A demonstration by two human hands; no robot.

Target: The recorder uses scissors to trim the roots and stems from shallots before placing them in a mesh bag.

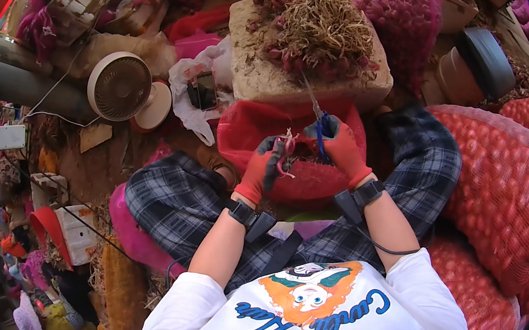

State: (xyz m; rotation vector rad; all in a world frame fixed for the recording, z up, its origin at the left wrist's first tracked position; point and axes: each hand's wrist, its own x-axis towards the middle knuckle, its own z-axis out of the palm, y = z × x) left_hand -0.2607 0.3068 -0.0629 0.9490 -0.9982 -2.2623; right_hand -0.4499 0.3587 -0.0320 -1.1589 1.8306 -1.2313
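Note:
My left hand (pixel 262 167), in a red and grey glove, is closed on a small shallot (pixel 290 145) with dry stalk and root ends. In the same kind of glove, my right hand (pixel 344 150) grips a pair of scissors (pixel 314 105) by the blue handles, blades pointing up and away. Both hands are over a red mesh sack (pixel 240 132) lying open between my legs, with loose shallots and trimmings inside. Beyond it, a heap of shallots with dried stalks (pixel 328 30) rests on a pale foam block (pixel 250 73).
A round fan (pixel 120 86) stands at the left, by a white plastic bag (pixel 186 98) holding a dark device (pixel 203 90). Full red mesh sacks (pixel 503 176) crowd my right. A purple mesh sack (pixel 400 22) stands behind the block. Basins (pixel 485 60) sit at the far right.

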